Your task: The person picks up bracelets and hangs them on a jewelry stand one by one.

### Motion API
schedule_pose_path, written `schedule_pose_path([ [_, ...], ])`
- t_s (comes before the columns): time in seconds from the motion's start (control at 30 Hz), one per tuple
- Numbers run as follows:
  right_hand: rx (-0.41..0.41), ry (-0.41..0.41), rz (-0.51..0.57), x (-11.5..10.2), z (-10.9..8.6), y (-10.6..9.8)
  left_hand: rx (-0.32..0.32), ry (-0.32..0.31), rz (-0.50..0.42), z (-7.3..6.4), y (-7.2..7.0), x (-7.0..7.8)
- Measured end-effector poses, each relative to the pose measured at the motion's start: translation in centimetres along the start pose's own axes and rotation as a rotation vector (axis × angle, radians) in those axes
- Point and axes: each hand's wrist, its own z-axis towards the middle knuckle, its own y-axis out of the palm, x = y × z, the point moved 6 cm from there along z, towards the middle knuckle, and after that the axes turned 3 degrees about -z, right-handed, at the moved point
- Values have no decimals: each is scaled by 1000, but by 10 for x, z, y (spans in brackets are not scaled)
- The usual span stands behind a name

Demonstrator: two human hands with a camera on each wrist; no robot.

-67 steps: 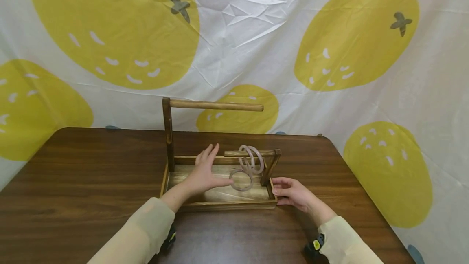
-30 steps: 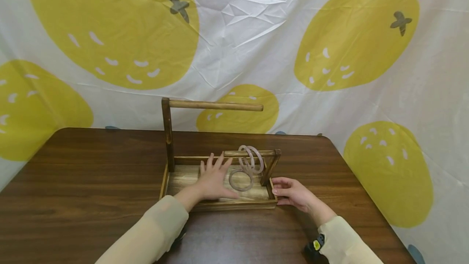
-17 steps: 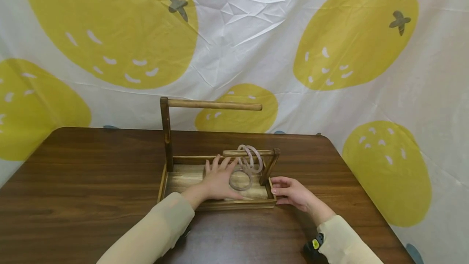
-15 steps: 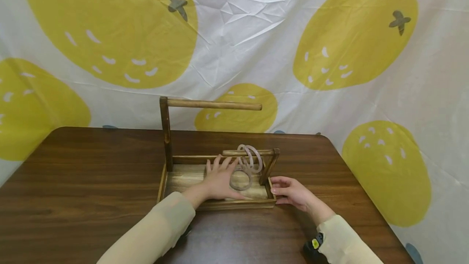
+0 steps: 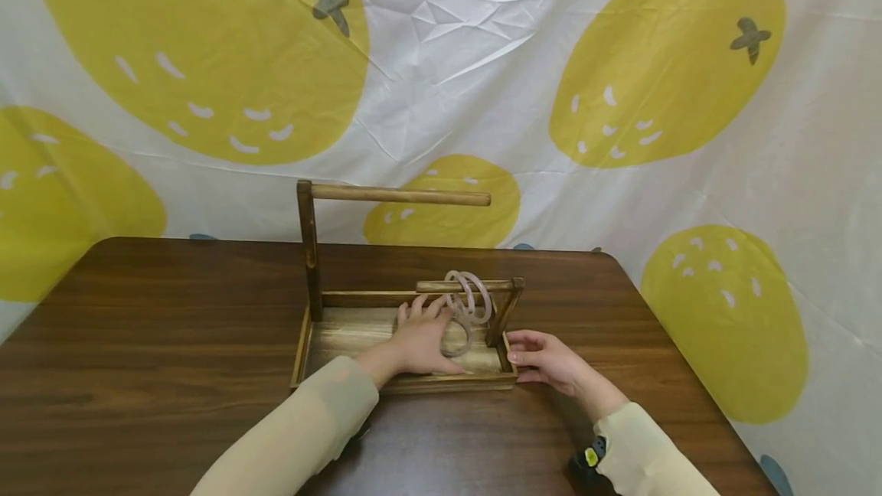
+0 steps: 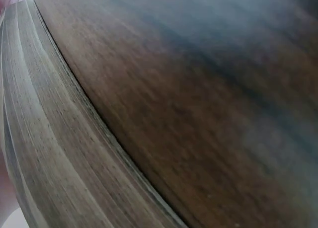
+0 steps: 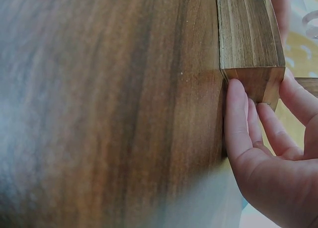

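Note:
A wooden bangle stand point(image 5: 475, 382) with a shallow tray base sits on the table. One bangle point(image 5: 470, 341) lies flat in the tray. Two pale pinkish bangles point(image 5: 488, 305) hang from the short lower bar. My left hand point(image 5: 419, 344) reaches over the tray's front wall, fingers spread around the left side of the lying bangle, thumb near its front; whether it touches it I cannot tell. My right hand point(image 5: 547, 362) holds the tray's right end, thumb at the rim and fingers against the outer wall, as the right wrist view shows on the end wall point(image 7: 248, 84).
A longer upper bar point(image 5: 406, 194) extends rightward from a tall post point(image 5: 310, 251) at the stand's left. The brown table point(image 5: 172, 343) surrounds the stand. Behind it hangs a white cloth point(image 5: 441, 90) printed with yellow fruit.
My left hand has moved right across the tray to the lying bangle, its fingers now closer around it. The right hand stays at the tray's end.

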Motion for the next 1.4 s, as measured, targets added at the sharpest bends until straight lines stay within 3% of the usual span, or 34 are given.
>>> schedule_pose_path([
  [0.63, -1, -4, -6, 1, 1, 1, -115, -28, 113, 11, 12, -1],
  [0.87, -5, -5, 5, 1, 1, 1, -85, -43, 119, 12, 8, -2],
  [1.13, -8, -2, 10, 0, 1, 0, -10, 40, 155, 12, 2, -2],
  [1.4, -7, -5, 11, 0, -1, 1, 21, 25, 138, 9, -3, -3],
])
